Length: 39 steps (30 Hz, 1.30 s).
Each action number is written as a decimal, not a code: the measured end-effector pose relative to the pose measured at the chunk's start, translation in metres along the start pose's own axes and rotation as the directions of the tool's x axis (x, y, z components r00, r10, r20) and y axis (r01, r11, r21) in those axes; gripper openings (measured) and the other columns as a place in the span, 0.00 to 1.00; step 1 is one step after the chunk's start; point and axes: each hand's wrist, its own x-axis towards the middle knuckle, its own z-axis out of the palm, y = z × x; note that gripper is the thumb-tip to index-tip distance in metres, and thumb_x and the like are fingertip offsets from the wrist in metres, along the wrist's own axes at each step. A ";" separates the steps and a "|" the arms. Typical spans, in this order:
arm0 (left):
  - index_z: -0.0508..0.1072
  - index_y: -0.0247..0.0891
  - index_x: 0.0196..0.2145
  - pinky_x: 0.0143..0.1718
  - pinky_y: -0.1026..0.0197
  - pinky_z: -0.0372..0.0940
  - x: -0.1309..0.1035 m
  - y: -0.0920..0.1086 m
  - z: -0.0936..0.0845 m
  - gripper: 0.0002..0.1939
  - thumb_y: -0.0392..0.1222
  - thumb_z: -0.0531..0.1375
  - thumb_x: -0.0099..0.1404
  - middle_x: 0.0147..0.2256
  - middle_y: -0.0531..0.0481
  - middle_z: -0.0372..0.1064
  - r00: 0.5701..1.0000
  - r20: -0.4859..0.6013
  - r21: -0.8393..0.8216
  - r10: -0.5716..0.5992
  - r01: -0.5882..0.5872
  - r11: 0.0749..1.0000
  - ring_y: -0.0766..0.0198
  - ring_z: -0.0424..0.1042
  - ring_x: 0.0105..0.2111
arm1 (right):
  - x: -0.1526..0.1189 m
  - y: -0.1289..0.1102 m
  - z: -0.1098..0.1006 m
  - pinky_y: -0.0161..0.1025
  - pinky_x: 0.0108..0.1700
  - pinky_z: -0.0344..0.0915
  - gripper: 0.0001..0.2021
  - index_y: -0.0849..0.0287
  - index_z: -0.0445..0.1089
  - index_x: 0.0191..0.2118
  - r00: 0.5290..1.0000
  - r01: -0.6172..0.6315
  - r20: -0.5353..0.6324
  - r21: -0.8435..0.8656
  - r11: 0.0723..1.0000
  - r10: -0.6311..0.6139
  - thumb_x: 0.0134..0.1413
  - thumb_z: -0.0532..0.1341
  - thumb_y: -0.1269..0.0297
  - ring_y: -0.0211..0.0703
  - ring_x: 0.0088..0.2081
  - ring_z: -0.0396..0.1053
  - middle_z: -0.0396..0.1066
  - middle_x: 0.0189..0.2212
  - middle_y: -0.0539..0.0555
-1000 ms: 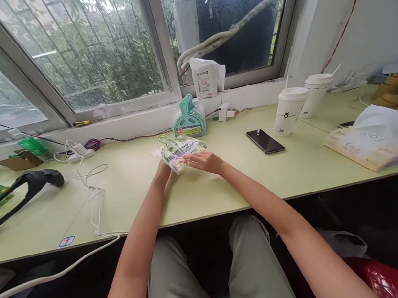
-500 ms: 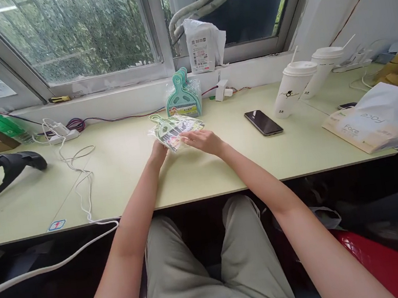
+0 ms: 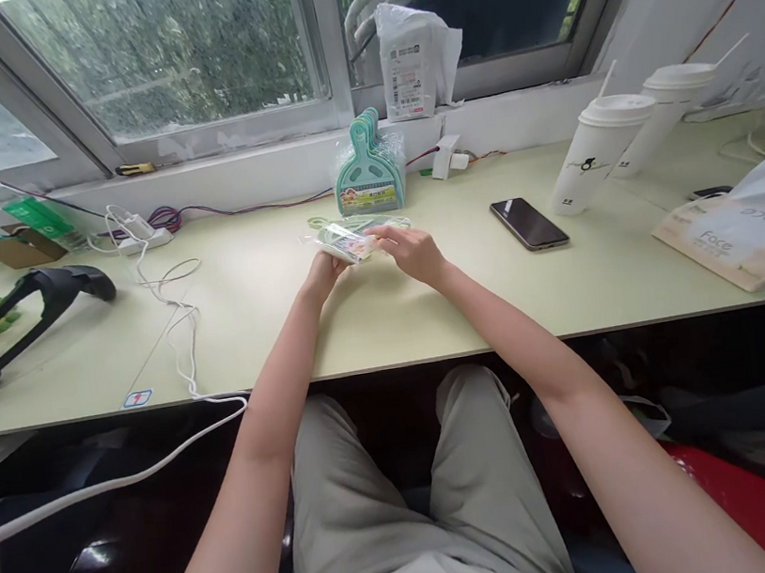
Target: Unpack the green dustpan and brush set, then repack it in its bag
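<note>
Pale yellow-green desktop (image 3: 253,328), smooth, runs below a speckled glass window (image 3: 178,49). On the left, a curved black plastic frame (image 3: 50,293) lies near a looping white cable (image 3: 192,381). At centre, the left hand (image 3: 324,272) is clamped around the near left edge of a flat, light-green packet (image 3: 351,245), crinkled and film-wrapped, held above the desktop; beyond stand round-handled teal pieces (image 3: 368,175). The right hand (image 3: 415,252) pinches the packet's right part. Farther right, a glossy rectangular phone (image 3: 528,223) lies near tapered white cups (image 3: 598,159).
</note>
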 end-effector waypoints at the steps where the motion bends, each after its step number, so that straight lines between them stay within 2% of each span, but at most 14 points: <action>1: 0.71 0.35 0.33 0.48 0.47 0.69 -0.002 0.001 0.002 0.07 0.31 0.54 0.57 0.27 0.52 0.70 1.000 0.005 -0.004 -0.011 0.011 1.000 0.62 0.72 0.33 | 0.000 0.001 0.001 0.36 0.40 0.63 0.20 0.58 0.71 0.48 1.000 -0.015 -0.022 -0.001 1.000 0.015 0.69 0.42 0.70 0.40 0.42 0.72 0.73 0.51 0.56; 3: 0.70 0.36 0.32 0.48 0.43 0.69 -0.006 0.002 0.005 0.08 0.30 0.53 0.56 0.25 0.53 0.67 1.000 0.022 0.003 -0.018 0.018 1.000 0.64 0.71 0.30 | -0.001 0.003 0.003 0.36 0.38 0.62 0.20 0.59 0.72 0.47 0.998 -0.021 -0.052 -0.006 1.000 0.020 0.69 0.42 0.71 0.40 0.41 0.72 0.73 0.51 0.55; 6: 0.66 0.36 0.23 0.47 0.46 0.70 -0.009 0.004 0.005 0.06 0.29 0.53 0.54 0.16 0.56 0.58 0.998 0.056 0.074 -0.036 0.032 0.997 0.68 0.64 0.21 | -0.001 0.004 0.004 0.35 0.37 0.61 0.21 0.58 0.72 0.46 0.998 -0.013 -0.057 -0.011 1.000 0.012 0.69 0.42 0.72 0.39 0.40 0.72 0.73 0.51 0.54; 9: 0.55 0.39 0.15 0.43 0.53 0.71 -0.008 0.005 0.001 0.15 0.28 0.53 0.54 0.11 0.58 0.44 0.997 0.056 0.110 -0.056 0.049 0.993 0.72 0.52 0.14 | -0.002 0.002 0.004 0.36 0.38 0.61 0.20 0.57 0.72 0.47 0.999 -0.018 -0.046 -0.009 1.000 0.017 0.69 0.42 0.71 0.39 0.39 0.72 0.73 0.51 0.55; 11: 0.51 0.39 0.14 0.43 0.54 0.71 -0.007 0.005 -0.002 0.18 0.28 0.52 0.56 0.10 0.59 0.41 0.996 0.058 0.090 -0.073 0.067 0.994 0.74 0.47 0.12 | -0.002 0.002 0.004 0.36 0.38 0.61 0.20 0.57 0.71 0.48 0.999 -0.020 -0.035 -0.011 1.000 0.019 0.69 0.42 0.70 0.40 0.39 0.72 0.73 0.51 0.55; 19: 0.55 0.40 0.14 0.53 0.49 0.67 -0.012 0.008 -0.002 0.18 0.28 0.52 0.57 0.10 0.60 0.41 0.992 0.090 0.041 -0.093 0.090 0.995 0.74 0.48 0.12 | 0.000 0.000 0.000 0.38 0.39 0.62 0.21 0.57 0.71 0.50 1.000 -0.020 -0.012 0.003 1.000 0.020 0.69 0.41 0.70 0.41 0.41 0.72 0.72 0.52 0.56; 23: 0.54 0.40 0.13 0.54 0.49 0.66 -0.014 0.010 -0.001 0.19 0.27 0.52 0.58 0.10 0.60 0.42 0.990 0.094 0.030 -0.103 0.100 0.994 0.74 0.47 0.12 | 0.001 -0.001 -0.002 0.37 0.38 0.63 0.21 0.58 0.71 0.49 0.999 -0.015 -0.050 0.006 1.000 0.016 0.69 0.41 0.70 0.40 0.41 0.72 0.73 0.51 0.55; 26: 0.54 0.40 0.13 0.54 0.49 0.66 -0.015 0.011 -0.001 0.20 0.27 0.51 0.59 0.09 0.60 0.41 0.987 0.108 0.026 -0.118 0.116 0.993 0.75 0.47 0.12 | 0.001 -0.002 -0.003 0.37 0.39 0.63 0.20 0.57 0.72 0.47 0.999 -0.029 -0.017 -0.006 1.000 0.028 0.69 0.42 0.70 0.40 0.41 0.72 0.73 0.52 0.55; 30: 0.54 0.40 0.12 0.55 0.50 0.65 -0.014 0.010 -0.003 0.20 0.28 0.52 0.58 0.09 0.60 0.41 0.983 0.128 0.023 -0.133 0.131 0.991 0.75 0.47 0.12 | 0.001 -0.003 -0.003 0.37 0.41 0.63 0.18 0.56 0.71 0.48 0.997 -0.053 0.049 -0.006 0.999 0.054 0.69 0.44 0.68 0.41 0.43 0.72 0.72 0.53 0.55; 35: 0.54 0.40 0.12 0.57 0.47 0.64 -0.011 0.009 -0.008 0.19 0.27 0.51 0.56 0.09 0.60 0.41 0.987 0.121 0.004 -0.106 0.106 0.994 0.74 0.45 0.11 | 0.000 -0.001 0.000 0.42 0.48 0.62 0.16 0.54 0.71 0.49 1.000 -0.008 -0.009 -0.016 1.000 0.008 0.67 0.47 0.70 0.46 0.52 0.67 0.71 0.52 0.58; 39: 0.54 0.41 0.11 0.58 0.46 0.62 -0.012 0.009 -0.011 0.18 0.26 0.50 0.54 0.10 0.60 0.43 0.978 0.183 0.016 -0.099 0.098 0.995 0.74 0.46 0.11 | -0.001 0.002 0.002 0.45 0.50 0.60 0.16 0.54 0.70 0.49 1.000 -0.017 0.005 -0.039 0.999 0.018 0.65 0.48 0.72 0.48 0.50 0.65 0.71 0.48 0.60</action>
